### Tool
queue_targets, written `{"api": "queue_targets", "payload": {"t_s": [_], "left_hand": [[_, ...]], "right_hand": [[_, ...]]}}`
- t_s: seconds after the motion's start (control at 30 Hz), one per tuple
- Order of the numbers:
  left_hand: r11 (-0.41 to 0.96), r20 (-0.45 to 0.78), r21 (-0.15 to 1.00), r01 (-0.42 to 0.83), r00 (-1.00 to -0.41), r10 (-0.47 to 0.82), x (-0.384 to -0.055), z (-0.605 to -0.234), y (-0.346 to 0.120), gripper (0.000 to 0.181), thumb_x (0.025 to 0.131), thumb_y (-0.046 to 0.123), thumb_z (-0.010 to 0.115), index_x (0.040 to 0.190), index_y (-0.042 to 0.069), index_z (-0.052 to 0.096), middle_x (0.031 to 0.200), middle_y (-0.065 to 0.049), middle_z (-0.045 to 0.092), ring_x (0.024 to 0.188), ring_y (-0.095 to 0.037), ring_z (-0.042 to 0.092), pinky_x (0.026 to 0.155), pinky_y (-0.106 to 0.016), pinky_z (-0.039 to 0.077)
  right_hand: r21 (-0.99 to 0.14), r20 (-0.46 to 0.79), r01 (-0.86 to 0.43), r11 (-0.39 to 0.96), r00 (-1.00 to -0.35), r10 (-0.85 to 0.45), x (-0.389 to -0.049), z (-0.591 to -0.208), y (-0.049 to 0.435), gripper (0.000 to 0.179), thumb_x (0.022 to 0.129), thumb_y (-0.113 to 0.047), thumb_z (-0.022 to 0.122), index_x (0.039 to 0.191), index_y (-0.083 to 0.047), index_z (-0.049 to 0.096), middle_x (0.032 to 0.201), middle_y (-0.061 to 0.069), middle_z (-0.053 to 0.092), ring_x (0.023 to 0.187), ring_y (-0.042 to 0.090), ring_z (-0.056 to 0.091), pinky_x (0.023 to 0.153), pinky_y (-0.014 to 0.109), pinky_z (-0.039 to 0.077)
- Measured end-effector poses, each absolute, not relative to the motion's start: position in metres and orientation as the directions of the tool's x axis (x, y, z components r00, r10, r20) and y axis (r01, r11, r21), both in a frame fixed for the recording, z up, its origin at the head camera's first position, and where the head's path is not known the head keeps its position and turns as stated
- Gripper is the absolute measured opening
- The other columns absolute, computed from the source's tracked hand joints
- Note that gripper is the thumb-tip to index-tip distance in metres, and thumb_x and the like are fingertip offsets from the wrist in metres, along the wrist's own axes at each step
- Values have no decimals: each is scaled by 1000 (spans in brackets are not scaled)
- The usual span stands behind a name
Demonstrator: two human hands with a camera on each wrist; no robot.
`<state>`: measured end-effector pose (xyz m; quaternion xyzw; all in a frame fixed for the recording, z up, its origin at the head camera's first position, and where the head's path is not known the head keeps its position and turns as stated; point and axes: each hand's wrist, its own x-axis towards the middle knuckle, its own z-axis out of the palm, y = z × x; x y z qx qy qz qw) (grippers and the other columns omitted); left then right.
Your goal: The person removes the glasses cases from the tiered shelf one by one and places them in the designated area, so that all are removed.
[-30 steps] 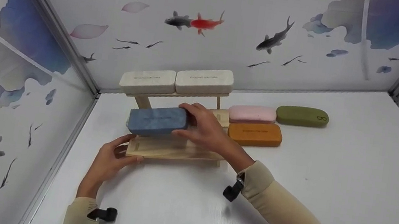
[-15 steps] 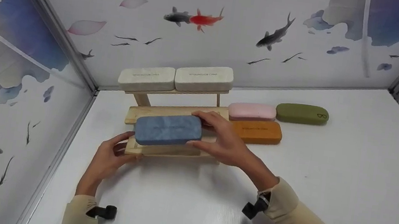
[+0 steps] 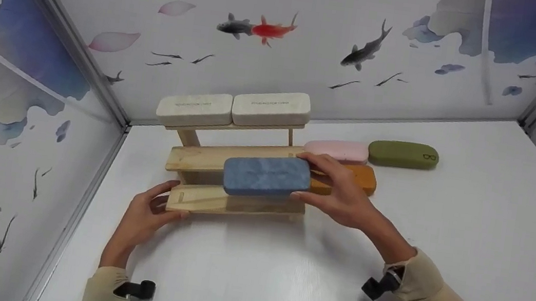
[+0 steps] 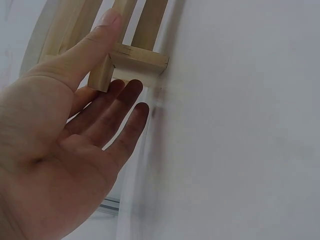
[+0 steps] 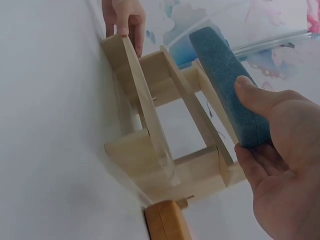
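A blue glasses case [image 3: 264, 176] is held up by its right end in my right hand [image 3: 352, 199], thumb at the front and fingers behind. It hangs in front of the wooden tiered rack [image 3: 197, 157], over the lower boards. The right wrist view shows the blue case [image 5: 227, 82] apart from the rack, with the thumb pressed on its side. At the rack's lower left end my left hand [image 3: 139, 216] grips the bottom board, thumb on the front edge and index finger behind. In the left wrist view the other fingers [image 4: 131, 131] stay off the wood.
Two cream cases [image 3: 196, 108] sit side by side on the top board. To the right of the rack lie a pink case [image 3: 338, 150], a green case [image 3: 402, 154] and an orange case [image 3: 365, 178], partly covered by my right hand. Printed wall panels [image 3: 318, 2] enclose the white table [image 3: 240, 281].
My right hand has carried the blue case from the middle board's left part forward and to the right, uncovering that board. The left hand has kept its place on the rack.
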<state>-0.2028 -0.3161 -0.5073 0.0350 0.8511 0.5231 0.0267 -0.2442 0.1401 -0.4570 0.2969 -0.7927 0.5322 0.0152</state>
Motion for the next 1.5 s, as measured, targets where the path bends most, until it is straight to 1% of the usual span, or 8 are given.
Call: {"api": "queue_targets", "payload": {"t_s": [0.17,0.37,0.47,0.63,0.8,1.03,1.23,1.5], "left_hand": [[440,0,898,35,-997,79,-204,-508,-317,86,85,20,96,159,13,54,157,-15,59,139,-35,64,100,-22,59],[465,1,885,38,-997,78,-203,-508,-316,88,85,25,96,160,14,53,159,-14,58,141,-34,63,103,-24,58],[469,-3,883,33,-997,76,-202,-508,-316,88,84,25,96,160,14,53,159,-14,58,141,-33,63,104,-25,58],[463,5,885,37,-997,71,-203,-508,-313,86,85,23,95,160,14,54,159,-14,58,141,-33,63,104,-24,58],[468,-3,883,29,-998,68,-204,-509,-311,86,85,26,96,160,16,54,160,-14,57,141,-34,63,102,-23,59],[453,-7,891,21,-998,59,-203,-508,-315,86,85,22,96,160,14,54,158,-15,59,140,-34,64,100,-21,59],[460,21,886,56,-997,81,-204,-507,-317,88,84,24,96,160,12,53,159,-14,58,140,-33,64,103,-20,57],[441,8,897,40,-997,74,-203,-510,-317,88,84,23,96,160,12,54,160,-14,57,141,-34,63,101,-20,58]], "right_hand": [[-826,363,-499,262,-827,-429,-246,-462,174,75,90,-24,92,156,-15,57,143,2,62,136,20,65,113,26,54],[-830,326,-458,319,-862,-388,-248,-469,213,74,92,-23,90,157,-14,56,145,3,60,136,22,64,108,15,52],[-828,312,-439,348,-877,-366,-247,-471,232,72,94,-22,88,158,-17,55,145,5,60,137,20,63,107,14,52],[-834,299,-405,375,-903,-310,-246,-470,262,72,94,-20,88,158,-21,56,145,4,59,136,7,60,108,11,50],[-824,285,-380,420,-919,-272,-244,-468,288,72,94,-17,88,158,-18,55,153,3,58,136,-2,56,106,7,48],[-820,264,-354,450,-931,-251,-245,-475,319,73,94,-15,87,159,-23,54,154,3,56,135,0,55,106,5,46],[-835,219,-310,455,-945,-243,-247,-477,348,73,96,-14,85,161,-13,50,156,5,52,134,-4,54,105,4,46],[-878,133,-219,427,-966,-221,-251,-482,382,72,100,-12,80,164,-17,46,164,8,44,136,-10,50,98,10,55]]}}
